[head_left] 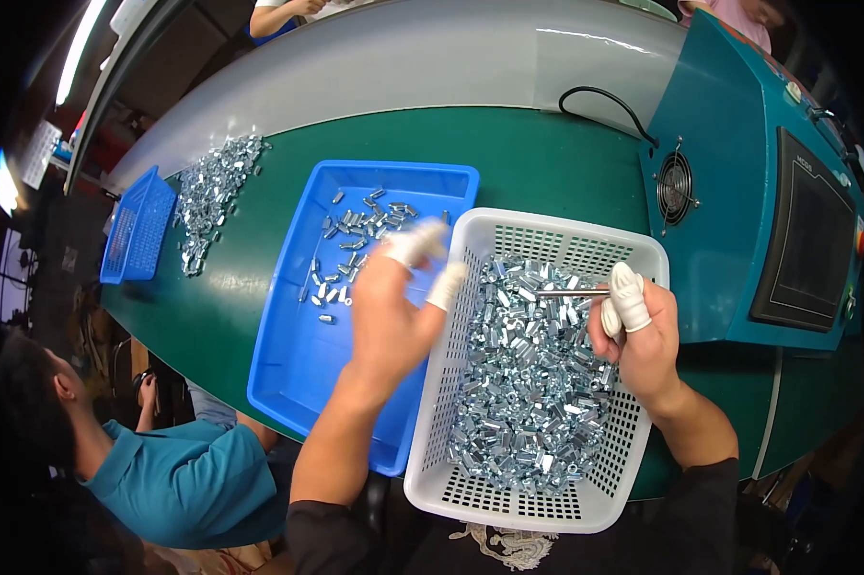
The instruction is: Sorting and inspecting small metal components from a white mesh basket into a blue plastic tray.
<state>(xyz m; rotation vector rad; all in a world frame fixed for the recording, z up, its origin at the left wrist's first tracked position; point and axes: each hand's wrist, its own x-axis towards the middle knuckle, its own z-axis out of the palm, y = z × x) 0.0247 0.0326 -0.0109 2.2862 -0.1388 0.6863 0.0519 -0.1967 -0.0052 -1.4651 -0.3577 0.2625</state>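
Note:
My right hand (643,335), with white finger cots on its fingertips, grips a thin metal rod (571,293). The rod points left over the white perforated basket (657,254), which is heaped with small silvery long nuts (528,383). My left hand (384,311) hovers above the edge between that basket and a blue tray (288,369). It is smeared by motion, but its thumb and fingers, also in white cots, stand apart with nothing visible between them. Loose long nuts (360,225) lie scattered in the tray's far half.
A teal machine (714,230) with a dark screen stands at the right. On the green table (259,220), a pile of metal pieces (211,196) lies beside a small blue basket (139,230). A person in a teal shirt (192,479) sits at the lower left.

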